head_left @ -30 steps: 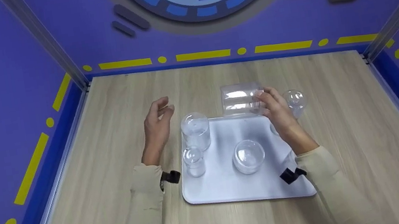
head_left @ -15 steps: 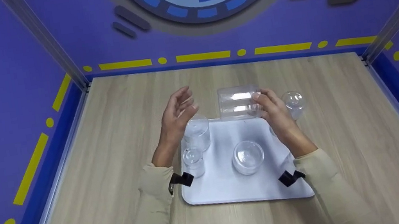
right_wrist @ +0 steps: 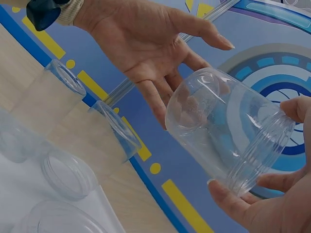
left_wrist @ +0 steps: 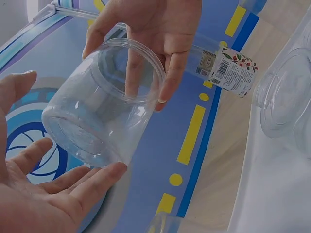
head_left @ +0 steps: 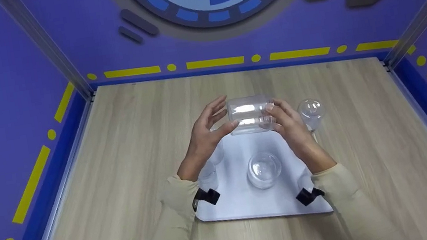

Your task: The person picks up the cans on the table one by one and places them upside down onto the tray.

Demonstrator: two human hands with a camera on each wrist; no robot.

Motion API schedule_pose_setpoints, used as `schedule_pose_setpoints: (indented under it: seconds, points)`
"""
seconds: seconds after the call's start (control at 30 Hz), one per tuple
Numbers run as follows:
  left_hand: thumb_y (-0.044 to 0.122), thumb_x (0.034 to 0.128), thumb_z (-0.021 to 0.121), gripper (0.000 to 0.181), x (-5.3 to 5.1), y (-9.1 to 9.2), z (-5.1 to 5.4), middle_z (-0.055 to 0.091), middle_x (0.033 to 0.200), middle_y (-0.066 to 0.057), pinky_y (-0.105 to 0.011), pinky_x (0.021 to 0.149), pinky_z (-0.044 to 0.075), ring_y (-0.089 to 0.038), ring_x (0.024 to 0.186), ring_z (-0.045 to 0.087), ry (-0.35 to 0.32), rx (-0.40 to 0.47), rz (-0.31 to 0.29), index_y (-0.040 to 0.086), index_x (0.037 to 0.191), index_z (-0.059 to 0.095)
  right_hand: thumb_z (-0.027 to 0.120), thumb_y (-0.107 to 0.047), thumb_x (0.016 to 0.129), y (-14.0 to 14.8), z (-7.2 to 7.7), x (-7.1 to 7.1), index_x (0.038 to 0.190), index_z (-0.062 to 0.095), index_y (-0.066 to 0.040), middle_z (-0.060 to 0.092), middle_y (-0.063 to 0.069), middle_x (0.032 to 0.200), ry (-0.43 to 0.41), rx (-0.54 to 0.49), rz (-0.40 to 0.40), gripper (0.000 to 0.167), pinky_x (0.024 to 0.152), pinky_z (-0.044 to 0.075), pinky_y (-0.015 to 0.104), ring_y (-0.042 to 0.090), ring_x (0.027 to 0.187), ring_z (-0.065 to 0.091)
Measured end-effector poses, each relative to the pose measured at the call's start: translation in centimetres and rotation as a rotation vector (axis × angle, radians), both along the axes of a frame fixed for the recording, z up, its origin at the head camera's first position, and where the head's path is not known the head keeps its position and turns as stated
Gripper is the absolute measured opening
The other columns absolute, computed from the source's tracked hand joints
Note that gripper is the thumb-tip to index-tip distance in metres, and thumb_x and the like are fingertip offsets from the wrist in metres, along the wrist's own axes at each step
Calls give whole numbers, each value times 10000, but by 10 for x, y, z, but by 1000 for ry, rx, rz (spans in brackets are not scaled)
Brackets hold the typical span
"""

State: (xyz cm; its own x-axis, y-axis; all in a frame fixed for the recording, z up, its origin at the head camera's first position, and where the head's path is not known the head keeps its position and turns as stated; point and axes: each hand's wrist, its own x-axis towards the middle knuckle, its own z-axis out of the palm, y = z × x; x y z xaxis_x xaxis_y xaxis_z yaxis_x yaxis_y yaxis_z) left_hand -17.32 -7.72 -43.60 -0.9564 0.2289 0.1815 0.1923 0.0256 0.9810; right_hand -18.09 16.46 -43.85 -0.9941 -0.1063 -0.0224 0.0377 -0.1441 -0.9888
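Observation:
A clear plastic jar [head_left: 248, 114] is held on its side above the back edge of a white tray [head_left: 240, 211]. My right hand [head_left: 292, 125] grips the jar round its threaded mouth, thumb on one side and fingers on the other, as the right wrist view shows. My left hand [head_left: 205, 138] is at the jar's base end with fingers extended. Its fingertips [left_wrist: 116, 169] come up to the base edge in the left wrist view; whether they press on it I cannot tell.
A round clear jar [head_left: 264, 170] stands mid-tray. More clear jars [right_wrist: 68, 174] are on the tray's left, partly hidden by my left arm. Right of my right hand is a clear container [head_left: 311, 111]; a printed label [left_wrist: 234, 71] shows in the left wrist view.
My left hand has moved right and over the tray's left jars, reaching the held jar's base end. My right hand has brought the jar slightly left and nearer.

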Motion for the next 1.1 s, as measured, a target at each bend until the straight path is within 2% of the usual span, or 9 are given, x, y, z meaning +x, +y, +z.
schedule_pose_setpoints:
  seconds: [0.1, 0.33, 0.5, 0.73, 0.93, 1.1]
  points:
    - [398, 926, 784, 752, 0, 2, -2, 493, 1580, -43, -488, 1097, 486, -200, 1420, 509, -15, 6, 17, 233, 1596, 486, 557, -257, 1039, 0, 0, 2, 1551, 407, 38, 523, 230, 1397, -8, -14, -3, 610, 1031, 537, 377, 289, 1219, 583]
    - [293, 934, 797, 729, -2, 5, -4, 540, 1526, -80, -450, 1006, 552, -242, 1371, 557, -52, 84, -9, 182, 1588, 497, 551, -253, 1048, 0, 0, 4, 1554, 413, 29, 528, 229, 1393, -3, -14, 12, 595, 1037, 532, 386, 306, 1243, 575]
    - [260, 930, 802, 689, -4, 6, -4, 584, 1469, -97, -419, 971, 565, -253, 1323, 595, -25, 95, 3, 149, 1555, 534, 534, -274, 1061, 3, 3, 6, 1562, 410, 13, 531, 230, 1405, 3, 24, 24, 591, 1050, 516, 378, 320, 1291, 546]
    - [277, 932, 790, 673, -5, 6, -4, 593, 1456, -72, -429, 1039, 534, -236, 1309, 602, 22, 111, -16, 154, 1546, 546, 532, -223, 1048, 5, 7, 7, 1533, 370, 79, 494, 248, 1424, 23, -16, 54, 594, 1074, 497, 394, 342, 1297, 538]
    - [268, 931, 802, 672, -6, 7, -2, 603, 1450, -82, -429, 1039, 536, -247, 1304, 609, 40, 83, 8, 133, 1539, 551, 571, -272, 1032, 10, 12, 7, 1562, 353, 80, 468, 242, 1493, 50, 82, 35, 672, 1143, 429, 437, 337, 1359, 506]
    - [225, 931, 807, 659, -7, 6, 0, 600, 1449, -107, -435, 1033, 542, -269, 1302, 609, 44, 79, 36, 121, 1531, 557, 589, -259, 1041, 16, 17, 8, 1553, 407, 61, 481, 223, 1527, 116, 143, 10, 630, 1111, 469, 406, 332, 1352, 525]
